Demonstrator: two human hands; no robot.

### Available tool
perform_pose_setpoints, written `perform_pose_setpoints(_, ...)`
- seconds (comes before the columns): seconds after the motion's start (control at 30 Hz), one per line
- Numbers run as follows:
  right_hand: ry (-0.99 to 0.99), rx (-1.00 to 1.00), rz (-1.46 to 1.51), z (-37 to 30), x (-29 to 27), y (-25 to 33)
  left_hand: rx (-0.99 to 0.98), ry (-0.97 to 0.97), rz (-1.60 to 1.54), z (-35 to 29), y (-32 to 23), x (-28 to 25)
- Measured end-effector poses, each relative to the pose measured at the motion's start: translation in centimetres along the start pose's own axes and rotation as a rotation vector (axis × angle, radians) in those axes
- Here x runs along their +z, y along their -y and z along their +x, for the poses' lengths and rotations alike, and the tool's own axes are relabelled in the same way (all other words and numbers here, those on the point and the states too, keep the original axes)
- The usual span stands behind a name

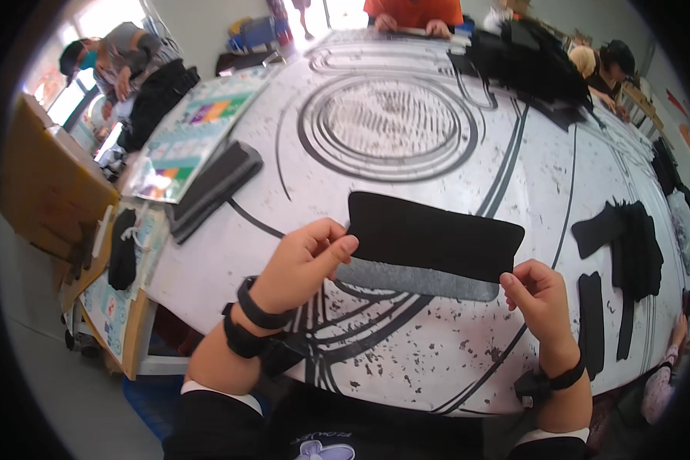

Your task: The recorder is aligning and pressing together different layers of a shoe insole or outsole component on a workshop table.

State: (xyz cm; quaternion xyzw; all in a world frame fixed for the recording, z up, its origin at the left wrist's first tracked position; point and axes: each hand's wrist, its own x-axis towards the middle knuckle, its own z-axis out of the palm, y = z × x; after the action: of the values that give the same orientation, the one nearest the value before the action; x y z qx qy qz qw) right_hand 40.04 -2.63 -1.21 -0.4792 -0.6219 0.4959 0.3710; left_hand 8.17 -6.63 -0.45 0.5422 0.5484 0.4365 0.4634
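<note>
A black, roughly rectangular fabric piece is stretched between my two hands above the white table. My left hand pinches its left edge between thumb and fingers. My right hand grips its lower right corner the same way. Just below the black piece shows a grey fabric piece, partly covered by it. I cannot tell whether the two are joined or whether the grey one lies on the table. Dark bands circle both my wrists.
The white table bears black line patterns. Left lies a dark grey fabric stack beside printed sheets. Black fabric pieces lie right; a big black pile stands far right. Several people work around the table.
</note>
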Motion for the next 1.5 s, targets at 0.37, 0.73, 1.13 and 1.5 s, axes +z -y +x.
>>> perform_pose_setpoints(0.37,0.134,0.231,-0.168,0.4,-0.5,0.0,-0.138,0.05,0.373,1.1,0.9,0.2)
perform_pose_setpoints(0.73,0.068,0.099,-0.304,1.2,0.0,-1.1,-0.126,0.059,0.521,1.4,1.2,0.5)
perform_pose_setpoints(1.13,0.024,-0.229,-0.654,0.8,0.3,-0.6,0.158,0.052,0.65,1.7,1.0,0.5)
perform_pose_setpoints(1.5,0.099,-0.06,-0.71,-9.2,0.2,1.0,0.176,0.265,0.713,-6.8,0.0,2.5)
